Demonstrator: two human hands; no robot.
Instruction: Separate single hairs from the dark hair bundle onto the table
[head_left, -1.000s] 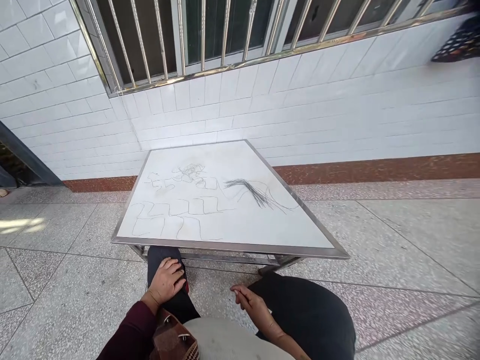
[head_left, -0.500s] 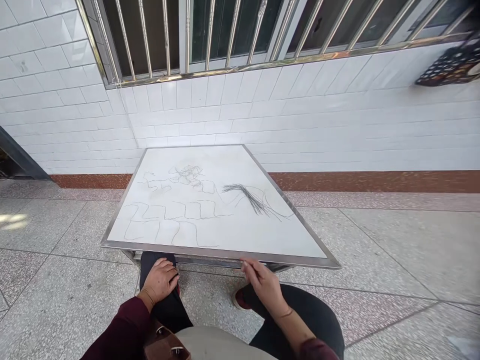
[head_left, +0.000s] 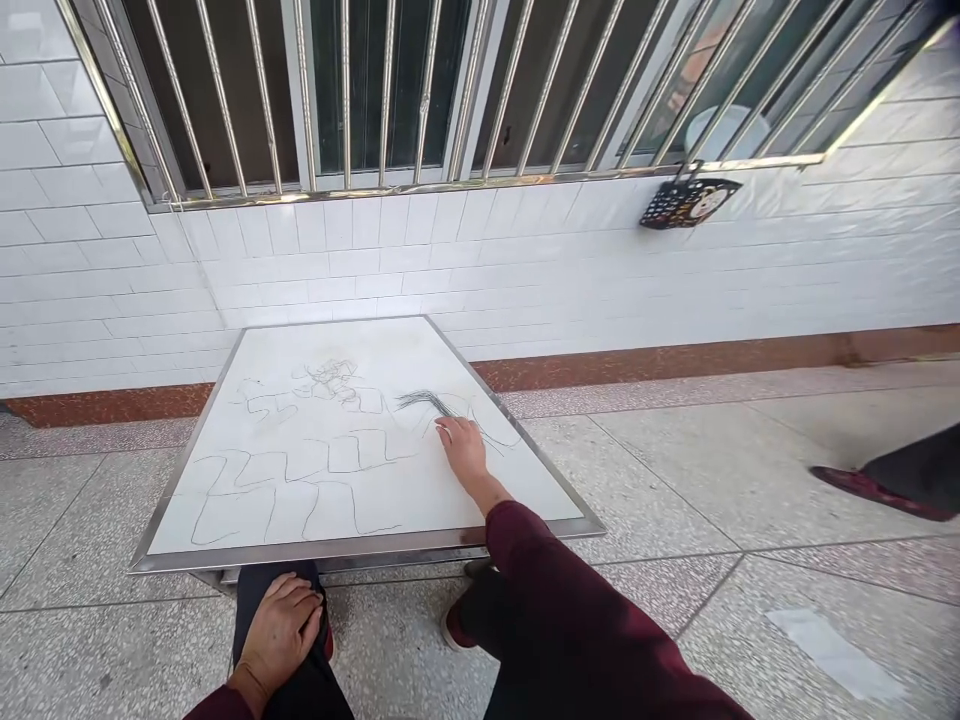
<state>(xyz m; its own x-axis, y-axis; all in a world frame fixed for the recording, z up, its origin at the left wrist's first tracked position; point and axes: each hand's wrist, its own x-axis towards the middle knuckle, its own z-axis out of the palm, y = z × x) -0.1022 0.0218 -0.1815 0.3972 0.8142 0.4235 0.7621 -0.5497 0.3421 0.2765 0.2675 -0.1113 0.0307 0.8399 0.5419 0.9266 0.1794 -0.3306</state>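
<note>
My right hand (head_left: 463, 452) reaches over the white table top (head_left: 465, 510), fingertips at the lower edge of a bundle of thin dark wire-like strands (head_left: 426, 400). Its fingers are slightly bent and a little apart, with no strand visible in them; the hand hides part of the bundle. My left hand (head_left: 279, 625) lies flat on my left knee, fingers outstretched and holding nothing. Several bent strands (head_left: 330, 470) lie in stepped zigzag shapes at the front left of the table. Behind them is a loose tangle of thin strands (head_left: 331, 376).
A metal rim (head_left: 360, 548) edges the table, which stands against a white tiled wall (head_left: 525, 270). Window bars (head_left: 386, 100) run above, with a patterned bag (head_left: 686, 203) hanging from them. Another person's shoe (head_left: 881, 493) and a pale sheet (head_left: 836, 652) are on the right.
My right hand has moved from the table's front edge forward to the bundle of strands. My left hand stays on the knee. The view has turned to the right.
</note>
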